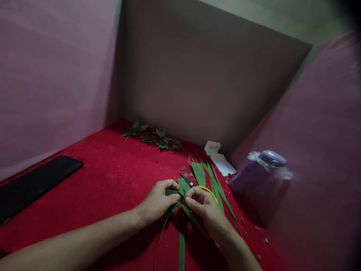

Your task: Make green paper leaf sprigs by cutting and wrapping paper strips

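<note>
My left hand (159, 201) and my right hand (204, 206) meet over a red cloth-covered table (107, 177). Both pinch the same folded green leaf strip (180, 192) between thumb and fingertips, fingers closed on it. Long ends of the strip run down toward me (182, 244) and off to the right. A pair of small scissors (197, 185) with yellow handles lies just beyond my right hand, its black tip pointing away to the left. More cut green leaf strips (214, 180) lie to the right of the scissors.
A pile of small finished leaf shapes (158, 138) sits at the back by the brown board wall. A black flat object (36, 180) lies left. White paper slips (221, 160) and a lilac bottle wrapped in plastic (261, 169) stand right. Pink panels enclose both sides.
</note>
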`<move>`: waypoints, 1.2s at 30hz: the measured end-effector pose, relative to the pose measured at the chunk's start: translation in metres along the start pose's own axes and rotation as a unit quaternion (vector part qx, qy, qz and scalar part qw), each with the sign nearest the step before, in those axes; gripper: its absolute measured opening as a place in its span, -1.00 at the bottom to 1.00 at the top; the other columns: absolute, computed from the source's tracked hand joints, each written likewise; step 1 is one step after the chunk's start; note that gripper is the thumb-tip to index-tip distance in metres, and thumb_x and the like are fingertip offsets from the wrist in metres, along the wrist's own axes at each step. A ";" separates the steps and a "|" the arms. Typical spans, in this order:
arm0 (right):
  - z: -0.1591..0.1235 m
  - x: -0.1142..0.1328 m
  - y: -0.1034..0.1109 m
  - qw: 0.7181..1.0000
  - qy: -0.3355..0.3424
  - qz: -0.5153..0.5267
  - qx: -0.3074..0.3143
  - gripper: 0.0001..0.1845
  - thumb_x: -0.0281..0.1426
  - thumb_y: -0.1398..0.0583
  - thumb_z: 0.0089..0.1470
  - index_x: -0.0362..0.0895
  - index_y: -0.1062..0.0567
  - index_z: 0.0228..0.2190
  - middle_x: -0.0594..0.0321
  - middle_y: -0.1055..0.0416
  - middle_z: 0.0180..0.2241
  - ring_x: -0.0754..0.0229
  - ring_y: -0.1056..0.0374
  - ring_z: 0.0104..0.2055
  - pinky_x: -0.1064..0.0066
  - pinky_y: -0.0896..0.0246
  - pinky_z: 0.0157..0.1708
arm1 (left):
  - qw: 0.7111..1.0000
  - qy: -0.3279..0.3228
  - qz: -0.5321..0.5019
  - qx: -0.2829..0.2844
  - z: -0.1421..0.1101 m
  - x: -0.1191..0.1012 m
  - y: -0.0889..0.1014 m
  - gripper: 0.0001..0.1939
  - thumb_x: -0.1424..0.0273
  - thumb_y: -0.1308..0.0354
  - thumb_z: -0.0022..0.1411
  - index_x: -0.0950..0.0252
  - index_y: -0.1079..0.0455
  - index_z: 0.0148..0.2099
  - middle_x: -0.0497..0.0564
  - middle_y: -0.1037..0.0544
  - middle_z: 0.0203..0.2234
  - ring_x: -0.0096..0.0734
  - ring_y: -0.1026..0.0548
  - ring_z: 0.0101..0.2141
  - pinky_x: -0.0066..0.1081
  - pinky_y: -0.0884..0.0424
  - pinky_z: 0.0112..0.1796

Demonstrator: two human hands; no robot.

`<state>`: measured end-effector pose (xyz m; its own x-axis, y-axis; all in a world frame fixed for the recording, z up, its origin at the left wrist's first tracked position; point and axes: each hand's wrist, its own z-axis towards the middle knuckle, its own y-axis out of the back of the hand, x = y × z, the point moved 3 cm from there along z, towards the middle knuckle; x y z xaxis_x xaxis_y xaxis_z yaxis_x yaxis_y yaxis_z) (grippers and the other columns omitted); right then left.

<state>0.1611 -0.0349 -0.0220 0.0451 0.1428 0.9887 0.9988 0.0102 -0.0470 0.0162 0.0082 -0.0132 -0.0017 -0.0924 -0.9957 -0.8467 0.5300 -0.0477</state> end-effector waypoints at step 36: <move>0.006 -0.017 0.003 1.000 -0.009 0.022 -0.006 -0.59 -0.09 -0.31 -0.19 -0.13 -0.30 -0.55 0.46 -0.14 -0.68 0.41 -0.01 -0.67 0.55 0.08 -0.66 | 0.997 0.074 -0.031 0.002 0.001 0.001 0.001 -0.83 0.33 -0.18 -0.12 0.34 -0.32 -0.49 -0.17 -0.31 -0.72 -0.57 -0.22 -0.67 -0.50 -0.08 -0.57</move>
<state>0.1633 -0.0316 -0.0394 0.0897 0.1603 0.9830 0.9960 -0.0093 -0.0894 0.0159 0.0097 -0.0148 -0.0283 -0.2488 -0.9681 -0.8457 0.5223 -0.1095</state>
